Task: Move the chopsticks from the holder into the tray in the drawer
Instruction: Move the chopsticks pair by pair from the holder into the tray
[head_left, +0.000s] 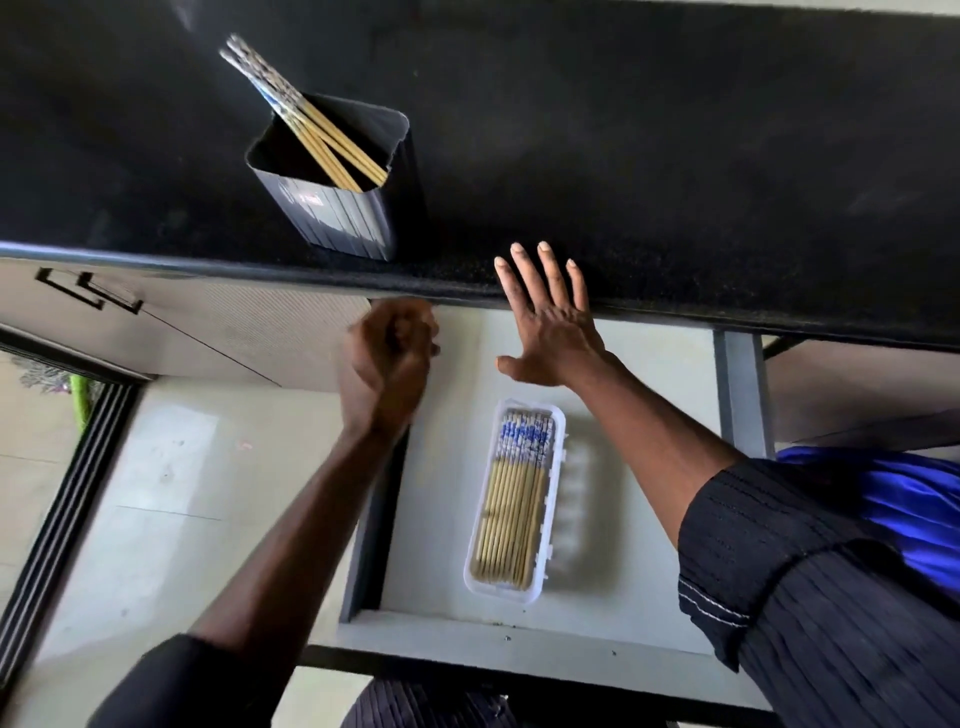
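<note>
Left hand (389, 358) fisted, right hand (550, 325) spread, both seemingly empty; tray (501, 592) nearly full; several chopsticks (332, 145) remain in holder (337, 218), 11 o'clock.

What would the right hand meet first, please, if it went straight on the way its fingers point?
Probably nothing: the right hand points across bare black countertop, and the way looks free as far as the picture shows. The holder stands off to its left. Its height is unclear.

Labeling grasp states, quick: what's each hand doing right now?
Left hand: closed, fingers curled, nothing visible in it.
Right hand: open, fingers spread, holding nothing.
</note>
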